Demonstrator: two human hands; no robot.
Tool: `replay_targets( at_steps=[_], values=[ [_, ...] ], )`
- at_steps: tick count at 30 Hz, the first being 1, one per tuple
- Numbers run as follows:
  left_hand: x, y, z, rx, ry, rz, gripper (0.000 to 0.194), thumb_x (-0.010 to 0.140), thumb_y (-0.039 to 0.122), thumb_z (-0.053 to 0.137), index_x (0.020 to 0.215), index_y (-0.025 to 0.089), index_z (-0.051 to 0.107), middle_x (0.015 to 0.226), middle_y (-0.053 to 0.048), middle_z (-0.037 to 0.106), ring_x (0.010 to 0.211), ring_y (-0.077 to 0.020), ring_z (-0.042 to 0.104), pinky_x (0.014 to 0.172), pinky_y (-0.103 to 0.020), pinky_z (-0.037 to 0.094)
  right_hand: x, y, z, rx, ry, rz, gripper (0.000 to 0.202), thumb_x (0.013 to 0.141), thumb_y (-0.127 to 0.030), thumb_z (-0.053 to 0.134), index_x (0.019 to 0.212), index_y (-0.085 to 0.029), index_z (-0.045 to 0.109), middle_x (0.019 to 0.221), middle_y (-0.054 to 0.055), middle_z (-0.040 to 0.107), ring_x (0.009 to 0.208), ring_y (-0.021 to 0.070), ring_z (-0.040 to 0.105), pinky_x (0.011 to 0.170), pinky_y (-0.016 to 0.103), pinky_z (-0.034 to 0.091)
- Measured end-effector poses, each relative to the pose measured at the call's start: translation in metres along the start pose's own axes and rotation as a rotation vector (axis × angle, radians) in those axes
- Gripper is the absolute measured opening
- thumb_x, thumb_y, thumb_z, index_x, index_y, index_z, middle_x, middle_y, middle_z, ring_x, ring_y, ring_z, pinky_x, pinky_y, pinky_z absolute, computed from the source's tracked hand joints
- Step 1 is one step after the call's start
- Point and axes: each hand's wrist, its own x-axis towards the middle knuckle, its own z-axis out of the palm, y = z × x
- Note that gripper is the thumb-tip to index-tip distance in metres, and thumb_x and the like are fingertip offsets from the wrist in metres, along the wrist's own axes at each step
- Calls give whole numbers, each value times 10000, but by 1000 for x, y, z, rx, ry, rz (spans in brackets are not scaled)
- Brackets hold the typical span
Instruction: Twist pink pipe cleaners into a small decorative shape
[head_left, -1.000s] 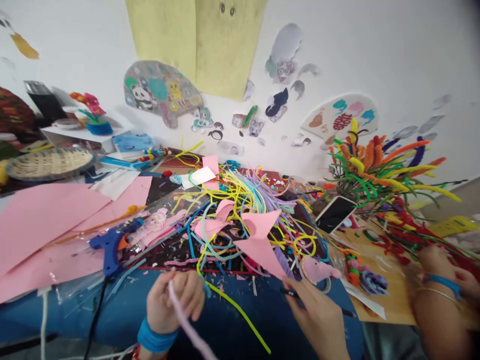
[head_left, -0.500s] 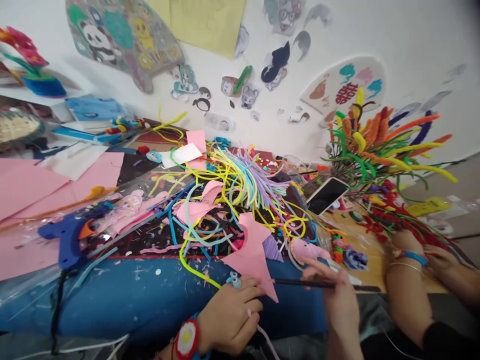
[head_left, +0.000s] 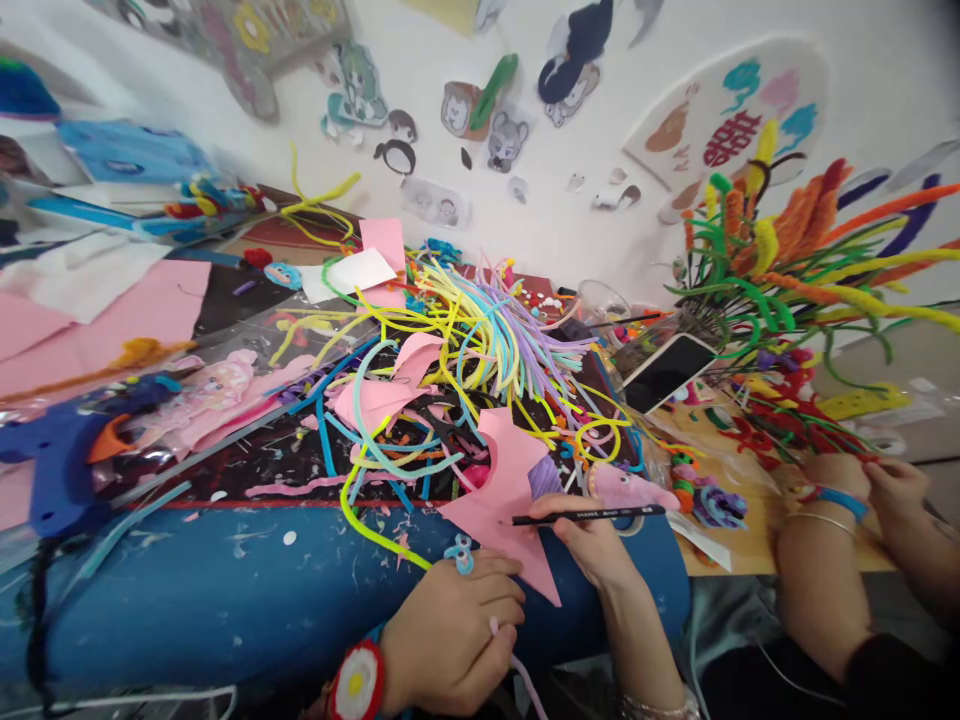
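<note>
My left hand (head_left: 457, 625) has its fingers closed round a pale pink pipe cleaner (head_left: 529, 685), whose tail hangs below the thumb. Its fingertips lie at the lower edge of a cut pink sheet (head_left: 504, 490) with pointed corners. A blue bear-shaped ring and a red flower bracelet are on this hand. My right hand (head_left: 589, 540) grips a black pencil (head_left: 574, 516), its tip over the middle of the pink sheet; whether it touches cannot be seen. A yellow-green pipe cleaner (head_left: 375, 540) runs toward my left hand.
A bundle of pastel pipe cleaners (head_left: 502, 335) lies behind the sheet. A blue glue gun (head_left: 64, 455) is at the left, a phone (head_left: 670, 372) at the right. Another person's hands (head_left: 840, 485) work at the far right, beside a bunch of coloured stems (head_left: 802, 260).
My right hand has moved left and up with the pencil, bringing its tip over the pink sheet. My left hand stays almost in place. The view has shifted slightly.
</note>
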Motion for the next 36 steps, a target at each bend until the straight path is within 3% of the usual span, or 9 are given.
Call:
replay_targets(
  at_steps=[2,7,10,13,16,19,26,31,36],
  values=[
    [-1,0,2,-18,23,-9,221,821,165,384,862,170,601,881,-52,677,1030,-193,581,966,-327,426,1,1,-3,-56,-21,-23,220,650,-332,776,668,-195,604,664,7,577,639,156,543,598,280,440],
    [-2,-1,6,-35,58,-17,198,796,139,423,843,157,615,861,-33,682,1008,-185,593,976,-312,414,0,0,-2,-73,-85,31,191,723,-304,707,692,-194,554,610,-20,557,495,103,472,467,225,376],
    [-2,-2,9,-41,90,-5,183,783,132,434,800,154,615,827,-32,682,993,-184,602,956,-306,428,-2,0,2,-225,-69,-47,223,727,-280,692,625,-192,515,609,-6,568,521,116,493,491,239,387],
    [-2,-2,10,-48,126,10,186,776,130,432,765,155,615,788,-36,679,962,-188,614,937,-311,441,-4,2,7,-357,27,-157,362,774,-245,619,526,-203,360,500,-49,437,456,89,393,452,225,315],
    [-1,-2,10,-49,139,6,195,775,124,424,751,156,614,761,-38,675,930,-186,623,928,-314,448,-4,2,10,-483,8,-228,398,789,-184,563,510,-203,280,484,-61,356,452,81,343,455,229,275],
    [0,-2,10,-39,117,-18,190,774,128,421,761,156,608,749,-34,670,928,-184,624,914,-310,459,-2,1,12,-570,-28,-269,397,790,-152,544,506,-201,271,489,-54,372,466,83,359,472,235,279],
    [0,-2,9,-28,55,-43,201,787,146,404,782,152,605,745,-37,660,955,-192,616,905,-317,463,0,5,16,-610,128,-272,364,831,-218,532,510,-204,360,505,-36,429,479,102,404,488,248,319],
    [0,-2,8,-6,45,-50,205,787,149,400,796,156,605,755,-38,662,968,-204,610,898,-330,468,-2,1,16,-650,100,-263,385,816,-168,489,502,-210,271,481,-56,333,449,88,323,459,251,261],
    [0,-1,8,2,35,-52,209,790,147,394,793,170,602,752,-34,663,947,-189,614,894,-319,469,-4,0,13,-624,26,-257,395,788,-118,492,507,-209,231,481,-59,322,452,87,337,461,247,258]
  ],
)
